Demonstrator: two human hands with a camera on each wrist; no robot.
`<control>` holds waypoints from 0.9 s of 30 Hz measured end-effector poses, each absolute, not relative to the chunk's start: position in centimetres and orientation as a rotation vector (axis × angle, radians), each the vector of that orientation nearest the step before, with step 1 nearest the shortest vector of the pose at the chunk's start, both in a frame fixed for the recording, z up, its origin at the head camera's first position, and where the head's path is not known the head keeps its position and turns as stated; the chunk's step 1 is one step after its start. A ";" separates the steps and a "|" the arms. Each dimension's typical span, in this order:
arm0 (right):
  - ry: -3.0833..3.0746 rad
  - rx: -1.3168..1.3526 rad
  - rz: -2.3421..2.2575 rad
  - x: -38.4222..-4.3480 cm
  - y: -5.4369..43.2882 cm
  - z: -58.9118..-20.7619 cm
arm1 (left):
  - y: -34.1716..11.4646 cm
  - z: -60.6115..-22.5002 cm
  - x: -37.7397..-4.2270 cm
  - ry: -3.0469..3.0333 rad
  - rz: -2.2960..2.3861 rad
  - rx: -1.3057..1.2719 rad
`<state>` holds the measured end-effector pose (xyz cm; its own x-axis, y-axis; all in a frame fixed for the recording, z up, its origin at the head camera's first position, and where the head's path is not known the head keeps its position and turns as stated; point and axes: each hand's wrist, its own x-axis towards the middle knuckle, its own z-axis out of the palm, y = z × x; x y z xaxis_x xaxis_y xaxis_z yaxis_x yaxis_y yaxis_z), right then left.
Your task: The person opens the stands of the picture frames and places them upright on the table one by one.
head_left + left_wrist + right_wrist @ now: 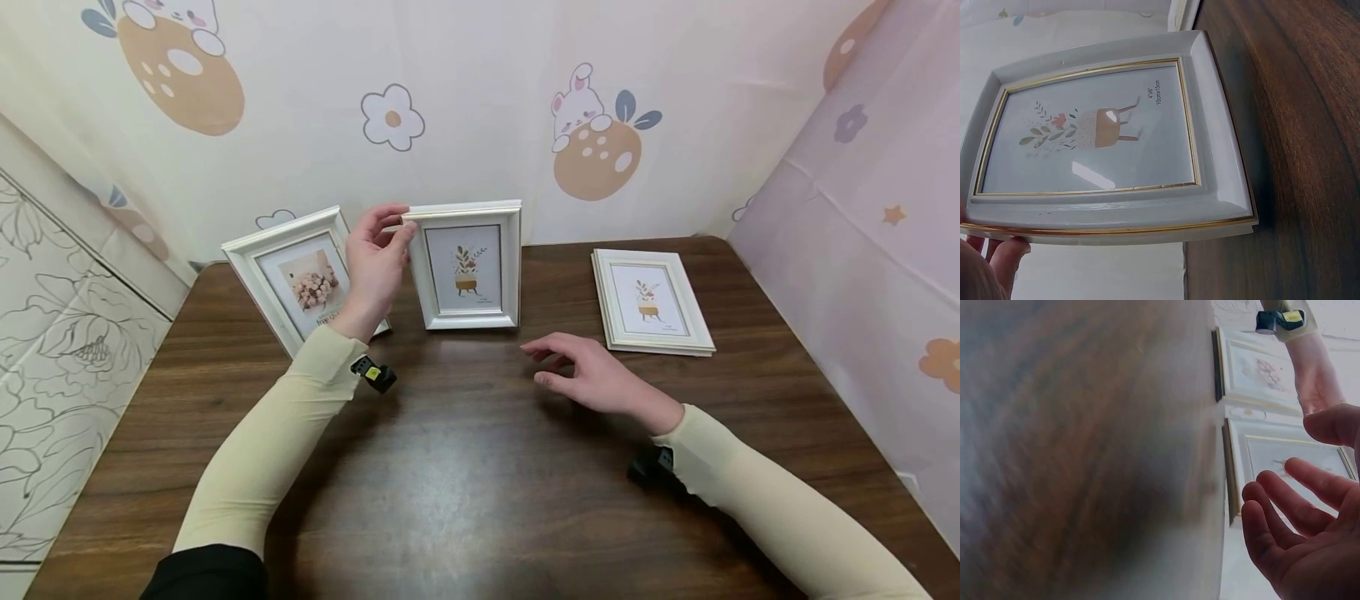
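A white picture frame (pixel 510 267) with a potted-plant print stands upright near the back of the table. My left hand (pixel 377 262) grips its upper left corner, thumb in front; the left wrist view shows the gold-edged picture frame (pixel 1222 150) close up, with fingers (pixel 1007 262) at its side edge. To the left, a second white picture frame (pixel 281 221) with a flower print leans back, partly hidden behind my left hand and forearm. My right hand (pixel 588 371) hovers over the table just right of the held frame, its fingers loosely bent and nothing between them.
A stack of white picture frames (pixel 652 300) lies flat at the right rear of the brown wooden table (pixel 450 467). Behind the table hangs a curtain (pixel 480 108) printed with rabbits and flowers. A patterned panel (pixel 60 358) borders the left side.
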<state>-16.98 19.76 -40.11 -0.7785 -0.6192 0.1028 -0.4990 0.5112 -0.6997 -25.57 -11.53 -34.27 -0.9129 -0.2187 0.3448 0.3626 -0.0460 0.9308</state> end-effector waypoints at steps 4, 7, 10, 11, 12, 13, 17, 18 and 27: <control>2.596 -0.907 -1.152 -17.6 20.3 -39.7 | -11.5 -34.3 -26.0 -1.851 -2.033 -0.103; 2.597 -0.871 -1.179 -18.1 20.8 -39.3 | -11.5 -34.5 -26.3 -1.875 -2.009 -0.099; 2.611 -0.846 -1.194 -18.5 21.2 -39.0 | -11.4 -34.6 -26.7 -1.944 -1.936 -0.141; 2.616 -0.840 -1.200 -18.6 21.3 -39.0 | -11.3 -34.7 -26.8 -1.970 -1.908 -0.159; 2.620 -0.839 -1.203 -18.7 21.4 -39.0 | -11.3 -34.7 -26.8 -1.996 -1.884 -0.172; 2.625 -0.830 -1.204 -18.8 21.5 -39.0 | -11.3 -34.7 -26.9 -2.015 -1.870 -0.181; 2.634 -0.799 -1.210 -19.1 22.0 -39.1 | -11.3 -34.8 -27.0 -2.061 -1.839 -0.188; 2.639 -0.791 -1.208 -19.1 22.2 -39.1 | -11.3 -34.8 -27.1 -2.070 -1.837 -0.186; 2.691 -0.669 -1.194 -19.5 23.5 -39.0 | -11.3 -34.7 -27.5 -2.148 -1.789 -0.174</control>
